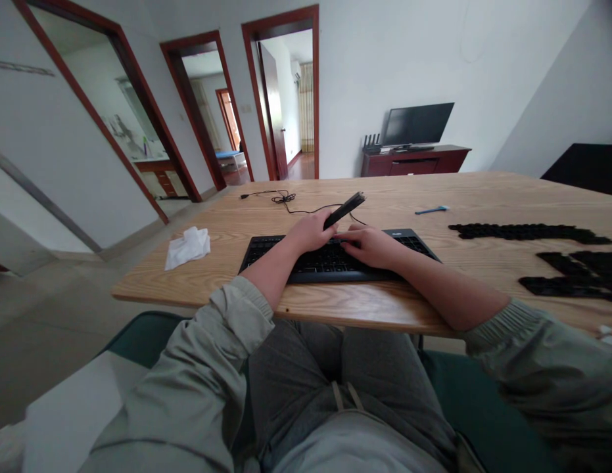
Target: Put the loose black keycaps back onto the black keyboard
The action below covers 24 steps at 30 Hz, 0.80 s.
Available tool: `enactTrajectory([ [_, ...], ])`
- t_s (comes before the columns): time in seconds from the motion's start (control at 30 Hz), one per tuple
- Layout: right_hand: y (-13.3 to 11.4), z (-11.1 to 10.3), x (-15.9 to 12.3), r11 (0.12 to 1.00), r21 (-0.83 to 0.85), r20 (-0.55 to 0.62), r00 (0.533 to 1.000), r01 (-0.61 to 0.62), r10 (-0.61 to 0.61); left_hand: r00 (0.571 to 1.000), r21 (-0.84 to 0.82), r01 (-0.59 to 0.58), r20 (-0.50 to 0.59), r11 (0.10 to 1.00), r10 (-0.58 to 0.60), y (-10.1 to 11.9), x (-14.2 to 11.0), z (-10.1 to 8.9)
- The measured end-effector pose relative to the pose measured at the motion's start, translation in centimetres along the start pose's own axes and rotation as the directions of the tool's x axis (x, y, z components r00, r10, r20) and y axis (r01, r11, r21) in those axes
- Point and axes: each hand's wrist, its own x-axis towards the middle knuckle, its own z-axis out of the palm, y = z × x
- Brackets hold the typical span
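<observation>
A black keyboard lies near the front edge of the wooden table, under both of my hands. My left hand is closed around a long, dark, stick-like thing, which slants up to the right above the keys. Its kind does not show clearly. Over the middle of the keyboard, my right hand touches the keys, thumb and index finger apart. Its other fingers are partly hidden. A thin black cable runs from behind the keyboard to a small coil and a plug.
On the wooden table, a crumpled white tissue lies left. A blue toothbrush-like tool lies behind the keyboard's right end. Rows of small black pieces spread on the right. A television stands on a cabinet beyond.
</observation>
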Motion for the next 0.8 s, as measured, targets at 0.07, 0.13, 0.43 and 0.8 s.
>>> enactTrajectory([
  [0.07,0.0,0.1,0.2,0.999,-0.032,0.019,1.000,0.001,0.000,1.000,0.007,-0.001,-0.003,1.000,0.001,-0.2,0.0,0.0],
  [0.13,0.1,0.2,0.4,0.999,-0.041,0.024,1.000,-0.010,0.011,0.999,0.013,0.027,-0.028,1.000,-0.026,-0.4,0.0,0.1],
  [0.43,0.2,0.5,0.4,0.998,0.066,-0.031,0.999,-0.017,0.019,0.992,-0.050,0.051,-0.116,0.997,-0.056,-0.7,-0.3,0.0],
  [0.8,0.2,0.1,-0.1,0.985,0.130,-0.164,0.978,-0.110,0.130,0.906,-0.280,0.095,-0.374,0.955,-0.200,-2.0,-0.4,-1.8],
])
